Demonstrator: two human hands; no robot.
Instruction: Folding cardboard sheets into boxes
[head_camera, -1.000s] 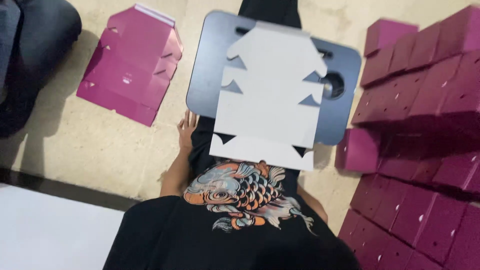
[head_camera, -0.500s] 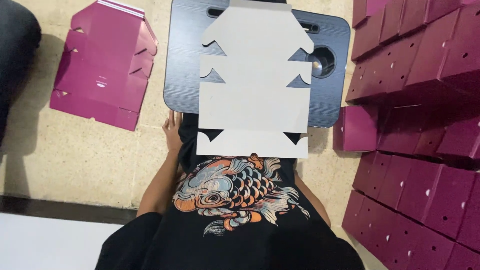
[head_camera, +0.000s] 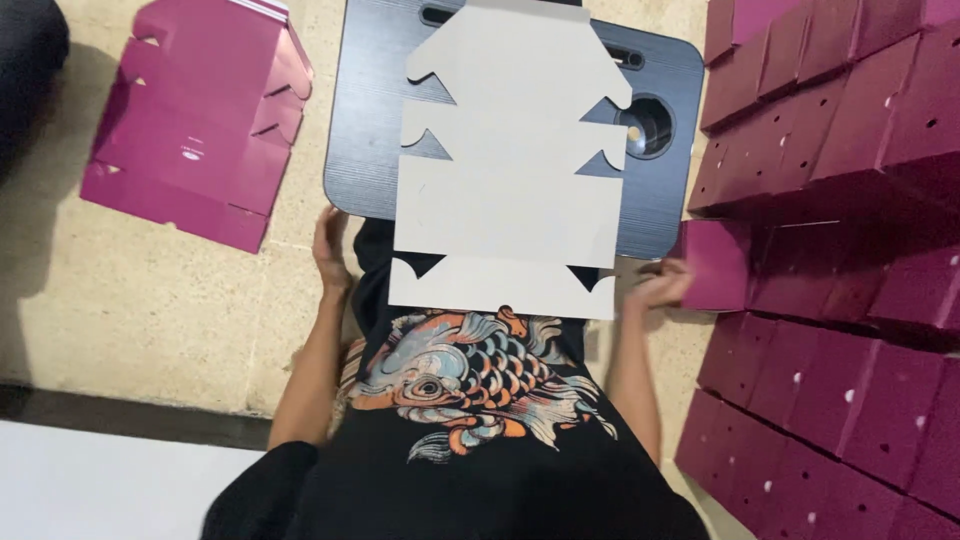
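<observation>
White box blank lies flat on dark lap tray. Left hand open, fingers at tray's near-left edge. Right hand touches a magenta box; grip unclear, blurred.

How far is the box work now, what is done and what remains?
Done: many folded magenta boxes are stacked on the right. In hand: one flat white cardboard cutout lies unfolded on the dark lap tray, left hand and right hand beside it. Left: a pile of flat magenta blanks.
</observation>
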